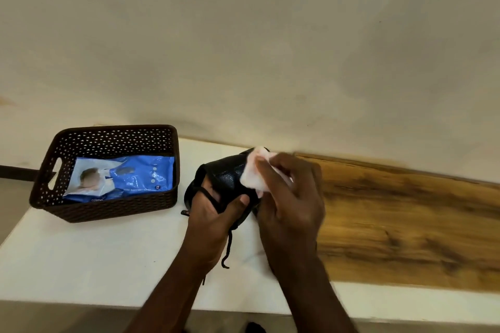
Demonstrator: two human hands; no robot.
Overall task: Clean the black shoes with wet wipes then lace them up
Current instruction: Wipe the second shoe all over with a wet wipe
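Note:
A black shoe (pixel 228 174) is held above the white table top (pixel 108 249), toe pointing away. My left hand (pixel 213 211) grips it from below at the opening, thumb over the side. A black lace (pixel 228 247) dangles from the shoe down to the table. My right hand (pixel 289 192) holds a white wet wipe (pixel 253 174) and presses it against the shoe's front upper. The right hand is blurred by motion. Only one shoe is plainly visible on the table.
A dark brown perforated basket (pixel 108 204) stands at the left of the table with a blue wet wipes pack (pixel 127 178) inside. A wood-grain panel (pixel 405 224) covers the right part of the surface. A cream wall rises behind. A dark object (pixel 255 327) shows below the table's front edge.

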